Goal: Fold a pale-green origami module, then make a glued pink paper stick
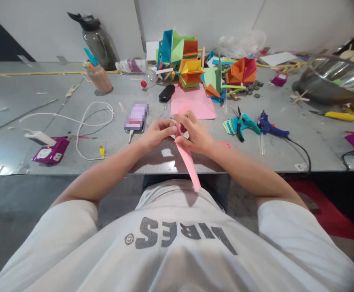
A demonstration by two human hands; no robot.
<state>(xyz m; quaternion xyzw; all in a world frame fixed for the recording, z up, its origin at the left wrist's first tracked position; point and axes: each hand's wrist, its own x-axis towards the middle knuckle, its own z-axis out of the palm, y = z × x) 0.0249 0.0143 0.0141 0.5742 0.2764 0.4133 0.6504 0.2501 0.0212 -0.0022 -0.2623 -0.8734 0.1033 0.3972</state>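
Note:
Between both hands is a pink paper strip, its long end hanging down toward my shirt past the table edge. My left hand pinches the strip's upper end from the left side. On the right, my right hand has its fingers bent around that same end, where the paper looks folded or curled; the fingers partly hide the fold. Just beyond the hands lie pink paper sheets. A small pink piece shows beside my right wrist.
Folded coloured paper shapes stand at the back. To the right lie teal pliers, a blue glue gun and a metal bowl. A phone on a white cable, a purple power socket and a bottle are leftward.

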